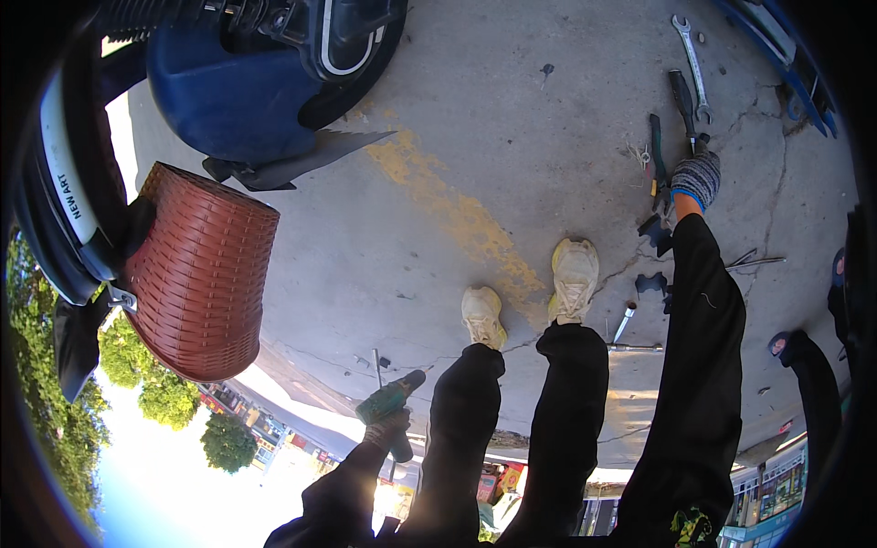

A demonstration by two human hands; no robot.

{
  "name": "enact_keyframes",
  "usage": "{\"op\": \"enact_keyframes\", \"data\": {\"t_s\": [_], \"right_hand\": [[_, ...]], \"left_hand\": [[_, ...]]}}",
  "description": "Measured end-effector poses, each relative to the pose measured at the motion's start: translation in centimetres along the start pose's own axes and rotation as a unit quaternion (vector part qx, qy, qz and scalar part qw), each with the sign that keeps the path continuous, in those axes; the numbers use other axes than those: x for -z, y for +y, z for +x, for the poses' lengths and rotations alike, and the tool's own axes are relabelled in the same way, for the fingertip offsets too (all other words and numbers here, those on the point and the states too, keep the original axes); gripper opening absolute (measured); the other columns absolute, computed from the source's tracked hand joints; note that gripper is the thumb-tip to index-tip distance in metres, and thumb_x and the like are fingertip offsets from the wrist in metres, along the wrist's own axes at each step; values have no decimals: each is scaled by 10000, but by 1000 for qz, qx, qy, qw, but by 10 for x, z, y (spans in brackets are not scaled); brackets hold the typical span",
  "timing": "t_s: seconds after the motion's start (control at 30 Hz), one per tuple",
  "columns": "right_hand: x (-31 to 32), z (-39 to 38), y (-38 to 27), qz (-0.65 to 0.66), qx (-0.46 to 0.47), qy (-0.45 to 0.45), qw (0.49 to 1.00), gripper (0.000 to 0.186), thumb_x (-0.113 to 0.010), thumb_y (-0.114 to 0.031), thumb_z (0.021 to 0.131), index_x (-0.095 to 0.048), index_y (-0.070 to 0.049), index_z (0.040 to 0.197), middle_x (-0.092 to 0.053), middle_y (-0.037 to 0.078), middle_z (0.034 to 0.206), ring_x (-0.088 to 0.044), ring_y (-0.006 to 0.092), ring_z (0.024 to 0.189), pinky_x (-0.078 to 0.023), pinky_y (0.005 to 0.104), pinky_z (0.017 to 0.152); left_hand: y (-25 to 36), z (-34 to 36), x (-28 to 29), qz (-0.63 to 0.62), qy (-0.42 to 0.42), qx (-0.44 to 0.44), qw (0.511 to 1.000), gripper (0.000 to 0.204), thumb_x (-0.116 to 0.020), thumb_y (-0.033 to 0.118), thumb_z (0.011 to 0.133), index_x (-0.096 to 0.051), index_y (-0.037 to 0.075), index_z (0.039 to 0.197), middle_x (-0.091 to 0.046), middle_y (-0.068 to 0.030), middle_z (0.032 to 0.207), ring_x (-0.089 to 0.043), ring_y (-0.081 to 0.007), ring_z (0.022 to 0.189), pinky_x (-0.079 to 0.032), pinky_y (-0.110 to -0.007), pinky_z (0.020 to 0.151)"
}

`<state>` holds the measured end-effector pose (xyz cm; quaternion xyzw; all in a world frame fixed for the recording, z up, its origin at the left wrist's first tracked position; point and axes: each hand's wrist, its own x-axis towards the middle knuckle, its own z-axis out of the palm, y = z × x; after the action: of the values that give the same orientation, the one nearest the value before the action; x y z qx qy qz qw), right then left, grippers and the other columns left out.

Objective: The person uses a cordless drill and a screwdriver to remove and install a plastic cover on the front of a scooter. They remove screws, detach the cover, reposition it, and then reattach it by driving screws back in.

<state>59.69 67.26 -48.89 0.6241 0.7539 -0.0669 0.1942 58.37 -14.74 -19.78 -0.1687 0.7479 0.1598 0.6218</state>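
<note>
My left hand (388,426) in a glove holds a green cordless drill (384,399) low, left of my legs. My gloved right hand (694,178) reaches to the ground with fingers curled at the lower end of a black-handled screwdriver (678,91); what they grip is unclear. An open-ended wrench (691,64) lies beyond it, and green-handled pliers (656,146) are just left of the hand. Below are dark parts (654,233), a socket tool (627,320) and thin metal rods (749,262).
A blue two-wheeled vehicle (228,91) with a brown woven basket (201,274) stands at left. My shoes (574,279) are on cracked concrete (475,110). Another person's legs (804,374) are at right, below a blue vehicle part (776,64). Trees and buildings show beyond.
</note>
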Motion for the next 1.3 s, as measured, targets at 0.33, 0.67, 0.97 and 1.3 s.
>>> {"op": "enact_keyframes", "data": {"t_s": [0.33, 0.67, 0.97, 1.3], "right_hand": [[-23, 7, -4, -51, 125, -21, 991, 392, -381, -239, 1013, -554, -70, 1322, -592, 216, 1272, -600, 362, 1132, -491, 438, 948], [-40, 15, 21, -105, 117, -103, 982, 618, -567, -119, 918, -339, -113, 1493, -355, 170, 1526, -501, 336, 1290, -397, 417, 1107], [-91, 20, 55, -12, 206, 129, 970, 587, -568, -73, 908, -398, -133, 1468, -483, 165, 1433, -540, 331, 1245, -433, 395, 1077], [-123, -143, -22, 126, 206, -40, 970, 398, -502, -189, 982, -509, -58, 1358, -506, 208, 1381, -546, 317, 1229, -440, 399, 1060]], "left_hand": [[110, 2, -14, 32, 66, 77, 994, 320, -677, 45, 693, -628, 50, 1009, -667, -53, 897, -636, -197, 815, -516, -374, 745], [149, 73, 3, -62, 43, 9, 997, 476, -787, 123, 731, -576, 80, 1155, -652, -73, 976, -644, -175, 806, -570, -333, 692], [325, 171, -17, -244, -13, -71, 967, 532, -794, 127, 762, -553, 79, 1234, -650, -76, 1052, -657, -201, 843, -570, -363, 755], [441, 221, -77, -417, -136, -147, 887, 453, -761, 67, 798, -565, 66, 1207, -634, -75, 1097, -653, -237, 895, -550, -394, 825]]}}
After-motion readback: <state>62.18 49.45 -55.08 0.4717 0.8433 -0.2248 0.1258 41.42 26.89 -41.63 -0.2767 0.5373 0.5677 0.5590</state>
